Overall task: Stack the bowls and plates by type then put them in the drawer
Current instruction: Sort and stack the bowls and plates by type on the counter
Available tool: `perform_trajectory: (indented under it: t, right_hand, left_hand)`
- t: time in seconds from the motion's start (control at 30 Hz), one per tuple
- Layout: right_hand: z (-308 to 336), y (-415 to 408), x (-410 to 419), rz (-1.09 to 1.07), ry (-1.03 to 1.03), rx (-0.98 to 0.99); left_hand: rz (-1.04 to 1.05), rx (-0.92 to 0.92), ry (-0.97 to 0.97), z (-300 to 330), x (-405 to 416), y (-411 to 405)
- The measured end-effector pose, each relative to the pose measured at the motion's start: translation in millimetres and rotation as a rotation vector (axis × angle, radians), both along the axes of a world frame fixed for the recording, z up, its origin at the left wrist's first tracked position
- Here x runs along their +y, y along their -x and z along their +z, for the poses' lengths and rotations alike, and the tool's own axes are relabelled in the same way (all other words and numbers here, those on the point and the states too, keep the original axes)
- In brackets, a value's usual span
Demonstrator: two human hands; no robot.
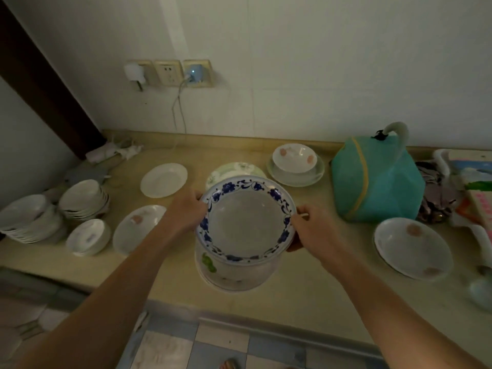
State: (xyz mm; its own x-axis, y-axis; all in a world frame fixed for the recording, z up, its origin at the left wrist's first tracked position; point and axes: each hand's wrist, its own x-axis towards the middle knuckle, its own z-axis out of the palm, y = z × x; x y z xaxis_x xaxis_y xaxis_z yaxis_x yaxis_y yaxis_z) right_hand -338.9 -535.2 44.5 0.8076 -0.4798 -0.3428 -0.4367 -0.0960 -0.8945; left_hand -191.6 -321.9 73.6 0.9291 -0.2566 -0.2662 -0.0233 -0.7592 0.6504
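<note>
While both hands — left hand (186,209), right hand (311,230) — grip one blue-rimmed plate (246,219)

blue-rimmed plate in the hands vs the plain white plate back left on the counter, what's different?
The blue-rimmed plate has a blue floral border; the plain white plate shows no pattern. The blue-rimmed plate is gripped at its edges by the left hand and right hand, above another plate; the plain white plate lies alone on the counter. Both are round and face up.
</note>
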Motion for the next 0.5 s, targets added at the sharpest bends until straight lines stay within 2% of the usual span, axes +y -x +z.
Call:
perform_trajectory:
  t: [0.3, 0.5]
  right_hand:
    - [-34.7, -4.8, 35.4, 0.057, 0.147, 0.152]
    - [-38.5, -5.0, 44.0, 0.023, 0.248, 0.192]
  left_hand:
    - [-0.042, 0.169, 0.015, -41.1, 33.2, -3.1]
    - [-0.107, 0.158, -0.004, -49.0, 32.4, -8.3]
